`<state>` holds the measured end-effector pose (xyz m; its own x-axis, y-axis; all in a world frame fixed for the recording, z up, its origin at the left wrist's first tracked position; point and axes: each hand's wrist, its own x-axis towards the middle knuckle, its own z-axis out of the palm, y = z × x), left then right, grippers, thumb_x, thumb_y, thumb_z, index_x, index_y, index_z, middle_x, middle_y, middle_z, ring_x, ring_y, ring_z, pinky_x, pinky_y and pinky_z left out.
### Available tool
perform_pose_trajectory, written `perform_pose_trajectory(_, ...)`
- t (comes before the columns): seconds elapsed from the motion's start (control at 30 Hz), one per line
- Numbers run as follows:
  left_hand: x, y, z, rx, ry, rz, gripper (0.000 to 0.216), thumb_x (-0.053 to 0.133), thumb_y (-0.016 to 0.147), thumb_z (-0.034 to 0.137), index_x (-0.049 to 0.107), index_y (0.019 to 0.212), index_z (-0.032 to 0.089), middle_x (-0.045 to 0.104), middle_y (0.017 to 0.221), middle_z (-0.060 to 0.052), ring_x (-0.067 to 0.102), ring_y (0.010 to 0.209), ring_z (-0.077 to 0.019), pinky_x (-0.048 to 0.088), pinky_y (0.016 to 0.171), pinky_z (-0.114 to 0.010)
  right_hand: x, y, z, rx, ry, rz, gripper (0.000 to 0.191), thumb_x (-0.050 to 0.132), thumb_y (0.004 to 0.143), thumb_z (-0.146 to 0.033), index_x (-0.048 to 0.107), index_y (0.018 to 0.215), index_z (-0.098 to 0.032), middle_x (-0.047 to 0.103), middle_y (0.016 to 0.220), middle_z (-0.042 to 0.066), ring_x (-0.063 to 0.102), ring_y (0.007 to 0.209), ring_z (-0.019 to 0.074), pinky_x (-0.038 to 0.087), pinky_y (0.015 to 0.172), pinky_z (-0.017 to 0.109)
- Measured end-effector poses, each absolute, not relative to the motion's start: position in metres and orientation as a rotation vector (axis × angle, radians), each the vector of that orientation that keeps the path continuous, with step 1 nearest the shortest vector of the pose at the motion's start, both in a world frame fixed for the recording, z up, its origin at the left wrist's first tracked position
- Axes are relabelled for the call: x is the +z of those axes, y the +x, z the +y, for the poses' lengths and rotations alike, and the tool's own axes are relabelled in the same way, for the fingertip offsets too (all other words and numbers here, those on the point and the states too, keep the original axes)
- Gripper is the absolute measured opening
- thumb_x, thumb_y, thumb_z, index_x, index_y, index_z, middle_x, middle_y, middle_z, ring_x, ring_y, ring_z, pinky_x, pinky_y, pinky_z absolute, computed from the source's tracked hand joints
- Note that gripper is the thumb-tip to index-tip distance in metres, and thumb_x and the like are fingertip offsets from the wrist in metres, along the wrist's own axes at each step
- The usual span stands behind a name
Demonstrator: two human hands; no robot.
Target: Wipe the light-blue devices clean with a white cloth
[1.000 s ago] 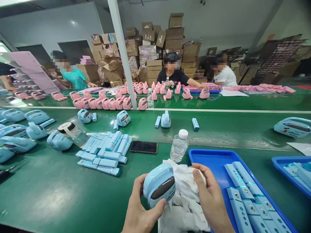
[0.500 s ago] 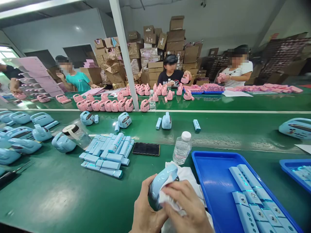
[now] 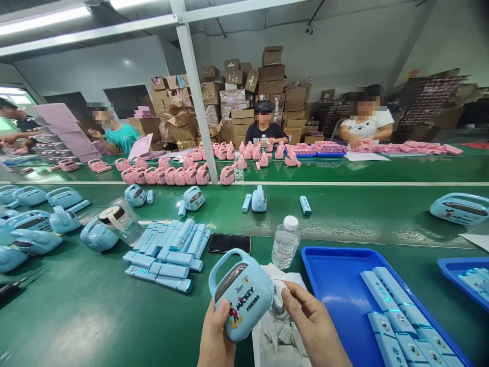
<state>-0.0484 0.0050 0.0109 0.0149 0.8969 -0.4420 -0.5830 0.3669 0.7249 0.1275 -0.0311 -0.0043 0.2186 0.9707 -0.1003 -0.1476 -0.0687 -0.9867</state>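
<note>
Two blue trays (image 3: 328, 255) sit at four o'clock, two water bottles (image 3: 285, 242) toward twelve, one phone (image 3: 234, 243) at center, and three blue speakers (image 3: 194, 198) stand in a row on the belt (image 3: 362, 206).

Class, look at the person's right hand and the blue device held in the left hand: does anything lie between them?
Yes. A crumpled white cloth lies between the right hand and the blue device, against the device's right side. The left hand grips the device directly from below, with nothing between them.
</note>
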Motion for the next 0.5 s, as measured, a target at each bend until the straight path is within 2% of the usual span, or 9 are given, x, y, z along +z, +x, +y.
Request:
perform_pose_trajectory(0.1, 0.012, -0.045, 0.005, 1.261, 0.304, 0.893, 0.062, 0.093, 0.066, 0.05, 0.075, 0.117, 0.021, 0.085, 0.099, -0.008, 0.079, 0.1, -0.0355, 0.065, 0.091, -0.044, -0.013, 0.108, -0.034, 1.312, -1.051, -0.612, 0.06, 0.072, 0.091, -0.064, 0.068, 0.14, -0.029, 0.068, 0.142, 0.01, 0.07, 0.117, 0.0331, 0.064, 0.093, 0.043)
perform_pose_trajectory(0.2, 0.015, -0.046, 0.004, 1.288, 0.376, 0.864, 0.063, 0.096, 0.063, 0.047, 0.076, 0.117, 0.022, 0.084, 0.112, -0.012, 0.076, 0.111, -0.0386, 0.062, 0.098, -0.047, -0.01, 0.101, -0.036, 1.25, -1.039, -0.637, 0.056, 0.066, 0.096, -0.065, 0.066, 0.142, -0.034, 0.059, 0.155, 0.007, 0.064, 0.132, 0.0328, 0.064, 0.096, 0.039)
perform_pose_trajectory(0.27, 0.018, -0.048, 0.003, 1.319, 0.409, 0.831, 0.076, 0.099, 0.061, 0.041, 0.07, 0.129, 0.028, 0.081, 0.124, -0.012, 0.073, 0.119, -0.0384, 0.06, 0.102, -0.047, -0.001, 0.102, -0.036, 1.05, -1.127, -0.829, 0.046, 0.065, 0.1, -0.057, 0.066, 0.141, -0.037, 0.065, 0.149, 0.004, 0.064, 0.133, 0.0274, 0.062, 0.1, 0.031)
perform_pose_trajectory(0.33, 0.02, -0.05, 0.001, 1.294, 0.338, 0.752, 0.076, 0.099, 0.061, 0.042, 0.069, 0.13, 0.031, 0.081, 0.126, -0.01, 0.073, 0.12, -0.0366, 0.058, 0.106, -0.046, 0.01, 0.101, -0.038, 0.688, -1.183, -1.144, 0.042, 0.072, 0.098, -0.044, 0.067, 0.139, -0.038, 0.071, 0.14, 0.003, 0.068, 0.127, 0.0244, 0.061, 0.102, 0.028)
perform_pose_trajectory(0.43, 0.022, -0.053, 0.0, 1.103, 0.138, 0.565, 0.057, 0.086, 0.072, 0.06, 0.081, 0.111, 0.019, 0.084, 0.11, -0.015, 0.074, 0.116, -0.0391, 0.055, 0.111, -0.05, 0.016, 0.09, -0.046, 0.052, -1.129, -1.557, 0.044, 0.075, 0.095, -0.023, 0.07, 0.136, -0.038, 0.075, 0.13, 0.005, 0.073, 0.115, 0.0253, 0.064, 0.098, 0.034)
perform_pose_trajectory(0.5, 0.023, -0.055, 0.001, 1.007, 0.083, 0.447, 0.067, 0.07, 0.081, 0.072, 0.082, 0.111, 0.013, 0.083, 0.111, -0.02, 0.071, 0.121, -0.043, 0.052, 0.114, -0.056, 0.011, 0.081, -0.053, -0.158, -1.135, -1.629, 0.041, 0.07, 0.096, -0.013, 0.075, 0.129, -0.037, 0.078, 0.117, 0.006, 0.074, 0.105, 0.0247, 0.066, 0.092, 0.034)
